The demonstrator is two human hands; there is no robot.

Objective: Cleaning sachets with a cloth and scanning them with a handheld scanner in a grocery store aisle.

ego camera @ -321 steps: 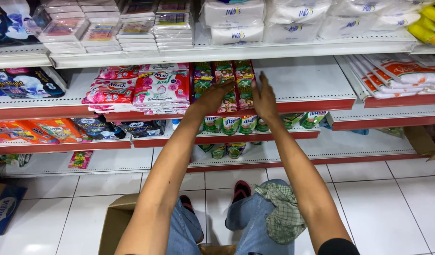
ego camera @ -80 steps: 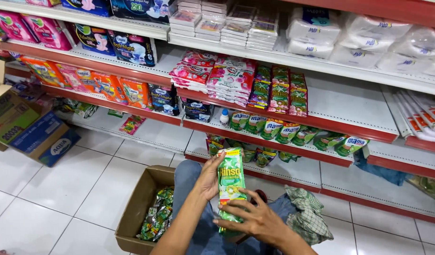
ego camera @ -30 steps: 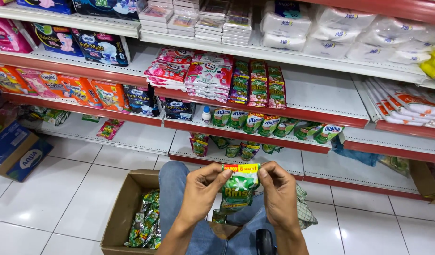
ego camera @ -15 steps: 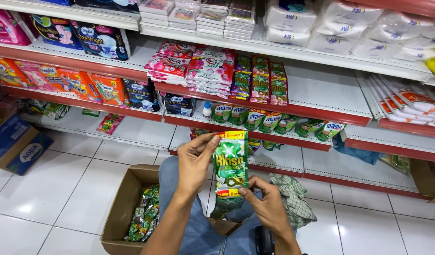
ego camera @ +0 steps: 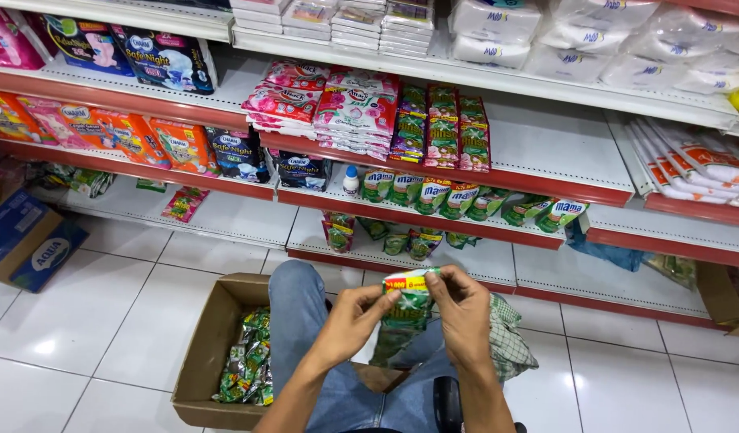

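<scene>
Head view shows the left hand (ego camera: 355,314) and right hand (ego camera: 464,309) both pinching the top of a green plastic sachet strip (ego camera: 407,309), held above the knees. Just left stands an open brown cardboard box (ego camera: 213,345) holding more green sachets (ego camera: 247,370).

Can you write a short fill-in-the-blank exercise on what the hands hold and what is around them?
1. Both the left hand and the right hand hold a strip of ____ sachets.
2. The open cardboard box stands on the ____ floor.
3. More sachets lie ____ the box.
4. The checked cloth lies by the ____ hand.

Missing words: green; tiled; inside; right
</scene>
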